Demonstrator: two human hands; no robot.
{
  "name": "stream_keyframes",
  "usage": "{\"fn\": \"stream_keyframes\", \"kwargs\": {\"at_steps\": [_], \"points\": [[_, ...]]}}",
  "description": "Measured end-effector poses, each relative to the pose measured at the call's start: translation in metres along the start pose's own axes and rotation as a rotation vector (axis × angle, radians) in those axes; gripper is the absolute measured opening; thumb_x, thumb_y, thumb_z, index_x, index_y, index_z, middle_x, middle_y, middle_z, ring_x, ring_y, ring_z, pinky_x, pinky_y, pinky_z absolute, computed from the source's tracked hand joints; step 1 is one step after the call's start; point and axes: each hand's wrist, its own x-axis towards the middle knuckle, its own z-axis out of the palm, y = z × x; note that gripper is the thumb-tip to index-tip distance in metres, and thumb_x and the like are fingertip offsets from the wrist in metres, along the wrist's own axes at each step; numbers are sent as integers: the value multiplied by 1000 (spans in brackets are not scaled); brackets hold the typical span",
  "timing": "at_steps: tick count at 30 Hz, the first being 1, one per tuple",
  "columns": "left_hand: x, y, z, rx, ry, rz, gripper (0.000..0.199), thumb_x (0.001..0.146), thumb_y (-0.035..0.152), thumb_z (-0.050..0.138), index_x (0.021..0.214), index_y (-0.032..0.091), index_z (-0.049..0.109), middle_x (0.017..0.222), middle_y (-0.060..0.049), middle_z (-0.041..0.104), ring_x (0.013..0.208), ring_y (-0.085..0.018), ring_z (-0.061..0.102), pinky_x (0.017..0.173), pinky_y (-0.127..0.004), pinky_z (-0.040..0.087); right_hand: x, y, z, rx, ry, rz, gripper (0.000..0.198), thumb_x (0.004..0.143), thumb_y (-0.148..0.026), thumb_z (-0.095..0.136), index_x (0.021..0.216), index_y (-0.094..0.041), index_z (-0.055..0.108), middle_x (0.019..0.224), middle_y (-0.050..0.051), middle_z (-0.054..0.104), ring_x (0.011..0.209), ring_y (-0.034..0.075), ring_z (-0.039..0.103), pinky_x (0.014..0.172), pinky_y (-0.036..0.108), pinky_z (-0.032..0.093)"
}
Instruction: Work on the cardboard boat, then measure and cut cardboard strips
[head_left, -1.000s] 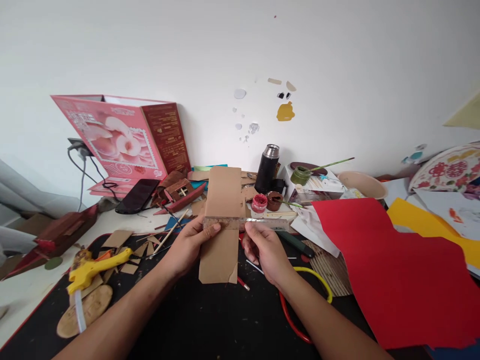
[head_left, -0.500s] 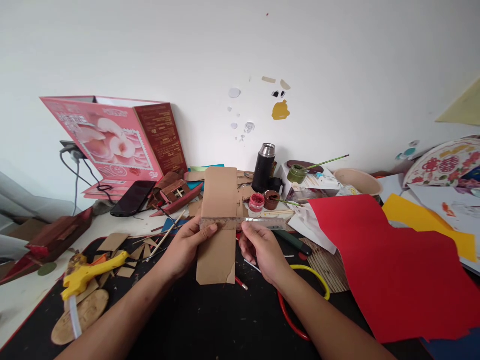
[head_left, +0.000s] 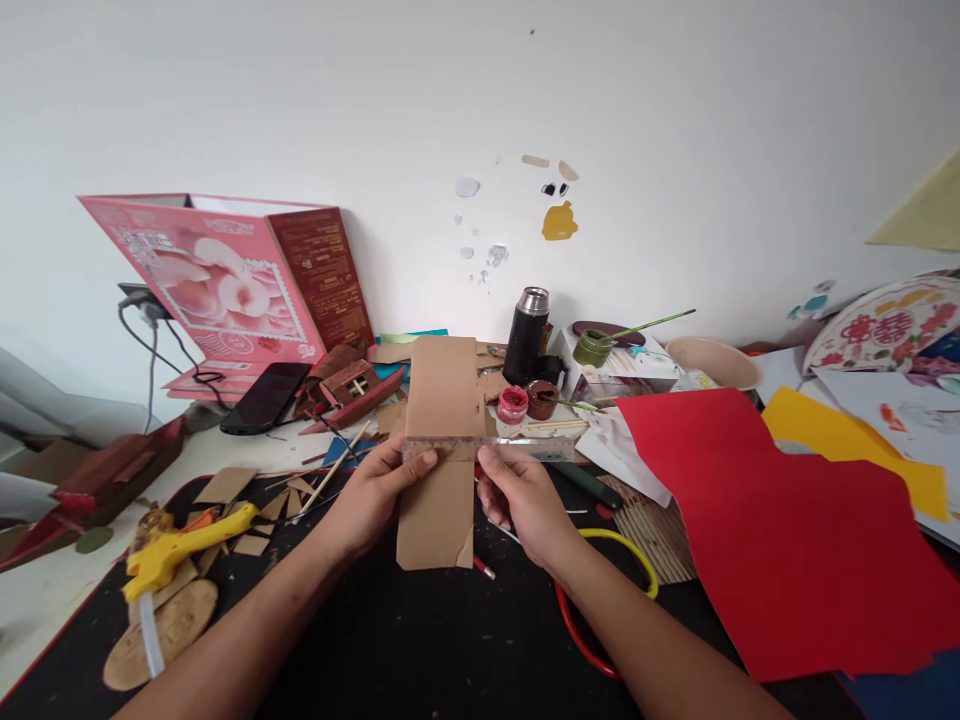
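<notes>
A long strip of brown cardboard (head_left: 442, 390) is held upright over the black mat, its lower corners clipped. Across its middle lies a clear plastic ruler (head_left: 536, 450), which sticks out past the strip's right edge. My left hand (head_left: 379, 490) grips the strip's left edge together with the ruler, thumb on the front. The thumb and fingers of my right hand (head_left: 525, 500) pinch the ruler just right of the strip. Below the strip's right edge a red pencil (head_left: 484, 567) partly shows on the mat.
A yellow glue gun (head_left: 187, 545) and cardboard scraps lie at left, near a phone (head_left: 266, 398) and a small red model boat (head_left: 356, 395). Behind stand a black flask (head_left: 527, 335) and a red paint jar (head_left: 513, 405). Red paper (head_left: 780, 530) covers the right side.
The ruler and my right hand have shifted very slightly relative to the strip. Both hands keep their hold.
</notes>
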Motion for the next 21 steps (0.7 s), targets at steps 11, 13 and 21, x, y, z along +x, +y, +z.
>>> {"fn": "stream_keyframes", "kwargs": {"at_steps": [11,13,21], "points": [[1,0,-1,-16,-18,1,40,76,43,95,106,22,79,98,-6,84,79,-23,75,76,-35,60,0,0,1,-9,10,4,58,81,-76,78,79,-21,57,55,-6,55,39,7,41,37,19,21],[1,0,-1,-14,-15,-4,39,76,44,94,106,22,79,99,-6,84,80,-24,75,77,-35,59,0,0,1,-13,7,6,58,81,-76,78,79,-21,57,55,-7,55,39,7,40,37,19,21],[0,0,-2,13,3,-2,44,74,47,95,107,22,79,99,-7,83,79,-24,75,76,-35,59,0,0,0,-15,5,5,58,81,-76,78,79,-21,58,55,-7,55,39,7,41,38,19,21]]}}
